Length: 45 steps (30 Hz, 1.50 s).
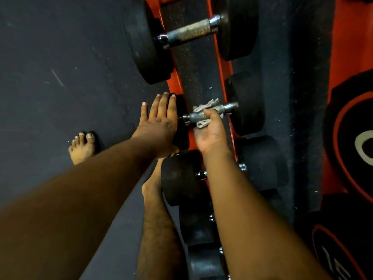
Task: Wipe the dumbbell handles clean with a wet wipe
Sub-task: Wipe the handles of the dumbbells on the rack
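Note:
A small black dumbbell (247,104) lies across an orange rack (224,73) in the middle of the view. Its metal handle (196,116) is wrapped in a crumpled grey-white wet wipe (207,104). My right hand (212,132) comes from below, palm up, fingers curled around the wipe and handle. My left hand (159,122) lies flat with fingers spread against the dumbbell's left black end, holding nothing. A larger dumbbell (189,32) with a knurled, stained handle rests further up the rack.
More black dumbbells (179,176) sit lower on the rack under my right forearm. Dark rubber floor (60,77) stretches left, with my bare feet (82,146) on it. Black and orange weight plates (351,128) stand at the right.

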Each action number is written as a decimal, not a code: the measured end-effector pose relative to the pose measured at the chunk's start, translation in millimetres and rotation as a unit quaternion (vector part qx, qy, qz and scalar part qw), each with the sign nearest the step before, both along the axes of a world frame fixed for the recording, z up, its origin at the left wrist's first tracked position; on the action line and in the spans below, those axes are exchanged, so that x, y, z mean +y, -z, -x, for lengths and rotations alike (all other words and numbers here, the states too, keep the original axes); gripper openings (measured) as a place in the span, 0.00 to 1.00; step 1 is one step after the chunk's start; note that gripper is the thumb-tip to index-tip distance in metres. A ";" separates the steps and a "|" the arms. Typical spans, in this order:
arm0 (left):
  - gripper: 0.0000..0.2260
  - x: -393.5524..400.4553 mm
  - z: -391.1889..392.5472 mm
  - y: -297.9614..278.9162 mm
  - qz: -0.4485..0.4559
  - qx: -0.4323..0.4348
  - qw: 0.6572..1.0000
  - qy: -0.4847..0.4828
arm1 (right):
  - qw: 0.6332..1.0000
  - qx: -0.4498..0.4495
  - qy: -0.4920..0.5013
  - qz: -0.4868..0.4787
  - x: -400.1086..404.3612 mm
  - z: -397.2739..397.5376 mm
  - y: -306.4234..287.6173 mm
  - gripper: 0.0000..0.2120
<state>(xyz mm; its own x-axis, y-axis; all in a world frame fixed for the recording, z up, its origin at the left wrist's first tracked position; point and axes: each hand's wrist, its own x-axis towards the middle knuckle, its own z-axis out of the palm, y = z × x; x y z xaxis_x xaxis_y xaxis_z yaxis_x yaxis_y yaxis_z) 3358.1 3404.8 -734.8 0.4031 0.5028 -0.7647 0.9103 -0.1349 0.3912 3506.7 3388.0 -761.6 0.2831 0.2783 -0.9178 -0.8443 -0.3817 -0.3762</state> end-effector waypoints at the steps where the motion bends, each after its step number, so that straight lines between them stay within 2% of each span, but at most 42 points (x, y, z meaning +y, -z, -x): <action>1: 0.64 0.2 0.1 -0.2 0.003 -0.002 1.000 0.001 | 1.000 0.001 0.002 -0.011 -0.5 -5.8 2.2 0.06; 5: 0.64 -2.0 1.5 1.0 -0.012 0.001 1.000 0.003 | 0.998 0.002 0.043 -0.049 0.1 -18.9 7.8 0.04; 6: 0.64 -1.6 1.1 1.7 -0.013 0.002 1.000 0.004 | 0.999 0.005 0.022 -0.034 1.2 -12.6 6.3 0.00; 9: 0.65 -2.4 0.1 1.7 -0.011 0.005 1.000 0.005 | 0.997 -0.008 -0.077 0.023 0.5 -3.2 4.0 0.02; 13: 0.64 -3.5 0.7 3.3 -0.022 0.011 1.000 0.007 | 0.999 -0.036 0.032 -0.009 8.4 -18.6 3.8 0.07; 14: 0.64 -4.1 0.7 3.8 -0.024 0.012 1.000 0.008 | 0.999 -0.032 0.024 -0.009 6.8 -15.0 2.6 0.09; 16: 0.64 -3.2 0.3 2.5 -0.025 0.011 1.000 0.008 | 0.996 -0.031 -0.075 0.025 -6.3 3.4 5.9 0.16; 18: 0.64 -2.8 0.3 1.3 -0.022 0.007 1.000 0.006 | 0.983 -0.055 -0.172 0.042 -23.3 20.4 8.0 0.17; 19: 0.64 -2.8 0.3 1.2 -0.022 0.006 1.000 0.005 | 0.970 -0.096 -0.218 0.045 -29.3 24.3 8.6 0.17; 21: 0.64 -3.2 0.4 0.2 -0.023 0.007 1.000 0.002 | 0.920 -0.203 -0.328 0.076 -40.6 26.2 5.3 0.16; 23: 0.63 -3.1 -0.1 -0.1 -0.023 0.008 1.000 -0.001 | 0.846 -0.300 -0.426 0.118 -53.5 26.5 -7.0 0.14; 24: 0.63 -2.8 -0.8 -0.4 -0.021 0.008 1.000 -0.003 | 0.806 -0.346 -0.467 0.109 -60.7 25.3 -15.5 0.14; 26: 0.62 -2.0 -1.5 -0.4 -0.019 0.008 1.000 -0.007 | 0.719 -0.464 -0.517 0.020 -66.2 17.9 -38.8 0.14; 28: 0.62 -2.1 -0.4 0.1 -0.025 0.011 1.000 -0.002 | 0.610 -0.593 -0.516 -0.101 -58.9 -1.6 -36.0 0.20; 29: 0.63 -2.1 0.0 0.3 -0.028 0.011 1.000 -0.001 | 0.548 -0.640 -0.521 -0.132 -50.1 -14.8 -27.5 0.22; 31: 0.63 -2.0 0.1 0.0 -0.023 0.006 1.000 0.001 | 0.451 -0.651 -0.604 -0.089 -34.6 -35.7 -12.3 0.26; 33: 0.64 -0.5 -1.4 -1.7 -0.010 0.007 1.000 0.002 | 0.357 -0.600 -0.716 -0.003 -34.2 -34.7 -4.3 0.30; 34: 0.65 0.0 -1.8 -2.7 -0.007 0.012 1.000 0.003 | 0.325 -0.582 -0.745 0.012 -38.6 -28.2 -3.3 0.30; 38: 0.65 0.2 -1.9 -3.2 -0.003 0.017 1.000 0.001 | 0.233 -0.548 -0.802 -0.045 -52.1 -11.0 -4.0 0.32; 39: 0.65 0.5 -2.3 -3.4 -0.002 0.018 1.000 0.001 | 0.229 -0.558 -0.797 -0.021 -49.0 -16.7 -4.2 0.34; 42: 0.65 0.1 -0.2 -4.0 -0.003 0.019 1.000 0.002 | 0.249 -0.588 -0.768 0.055 -40.7 -25.7 -3.4 0.34; 45: 0.65 -0.7 -0.7 -6.2 -0.003 0.013 1.000 0.001 | 0.240 -0.536 -0.809 -0.034 -44.4 -12.3 -3.2 0.31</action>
<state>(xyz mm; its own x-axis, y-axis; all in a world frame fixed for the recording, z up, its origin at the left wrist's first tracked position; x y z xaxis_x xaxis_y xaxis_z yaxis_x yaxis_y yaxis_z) 3358.8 3404.1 -728.6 0.3848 0.5071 -0.7712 0.9197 -0.1396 0.3671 3519.0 3343.6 -758.4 -0.1819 0.8236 -0.5372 0.9833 0.1531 -0.0982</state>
